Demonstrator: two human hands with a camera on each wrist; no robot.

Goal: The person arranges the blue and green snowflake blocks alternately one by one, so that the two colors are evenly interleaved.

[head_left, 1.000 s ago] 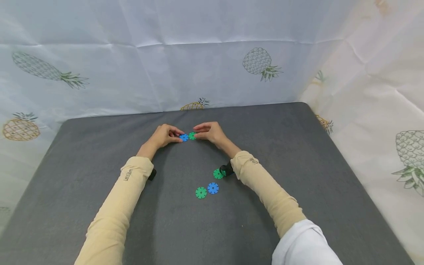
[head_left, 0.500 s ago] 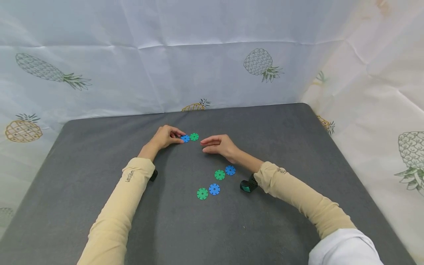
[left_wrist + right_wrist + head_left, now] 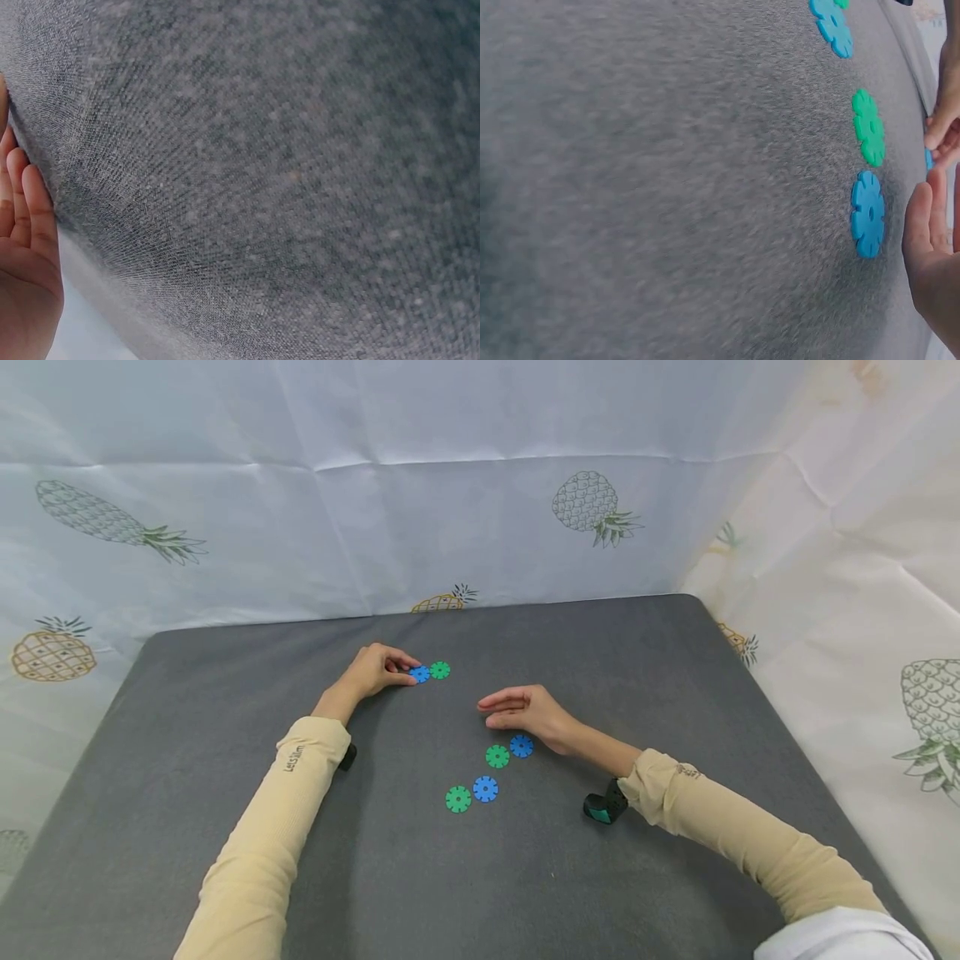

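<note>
At the fingertips of our left hand [image 3: 371, 670], well out on the gray desk [image 3: 600, 660], lies a blue notched disc [image 3: 422, 674], and we pinch it by its rim between thumb and fingers. Just past it, on the side toward our right hand [image 3: 534, 712], a green notched disc [image 3: 440, 670] lies flat, its edge meeting or almost meeting the blue one; we cannot tell whether the two are joined. Our right hand is spread, its fingers nearly straight and the thumb apart from them, with the fingertips pointing across toward the left hand and the pair beside it. Near the right hand, on the side closer to our body, we see a second blue disc [image 3: 521, 746] with a second green disc [image 3: 497, 756] just beside it, to its left. Farther from that hand, closer to us again, lie a third blue disc [image 3: 485, 789] and, left of it, a third green disc [image 3: 458, 798], the two near each other. Behind the right hand, a black wrist device [image 3: 603, 806] with a green face sits by the cuff of our cream sleeve [image 3: 750, 835]. Beyond both hands hangs a pale pineapple-print cloth [image 3: 450, 527], meeting the desk's far edge.
</note>
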